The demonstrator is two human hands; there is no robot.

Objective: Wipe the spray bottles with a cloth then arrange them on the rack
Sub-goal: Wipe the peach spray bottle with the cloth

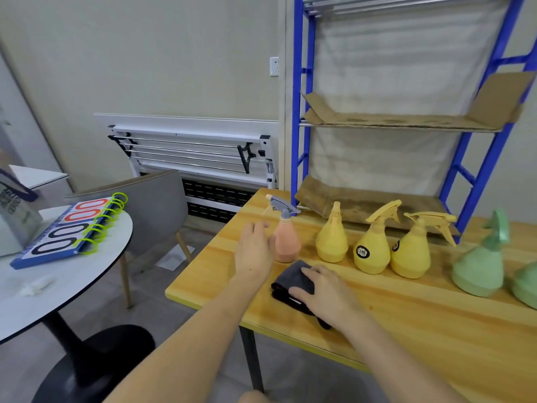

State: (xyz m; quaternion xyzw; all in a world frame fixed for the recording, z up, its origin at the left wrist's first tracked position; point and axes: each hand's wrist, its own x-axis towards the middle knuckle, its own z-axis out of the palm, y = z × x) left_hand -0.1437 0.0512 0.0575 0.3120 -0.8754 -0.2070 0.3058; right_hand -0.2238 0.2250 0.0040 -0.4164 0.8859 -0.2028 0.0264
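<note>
A pink spray bottle (287, 242) with a grey trigger head stands at the left end of a row on the wooden table (406, 321). My left hand (254, 248) is right beside it, fingers apart, touching or nearly touching its side. My right hand (325, 292) lies on a folded dark grey cloth (292, 282) in front of the bottles. Three yellow spray bottles (332, 239) (372, 250) (411, 253) stand to the right, then two green ones (479, 269) (527, 286). The blue rack (299, 112) stands behind, its shelves lined with cardboard.
A round white table (58, 286) at the left carries a flip scoreboard (64, 231) with green rings. A grey chair (157, 210) stands between the two tables. A folded white table leans on the back wall.
</note>
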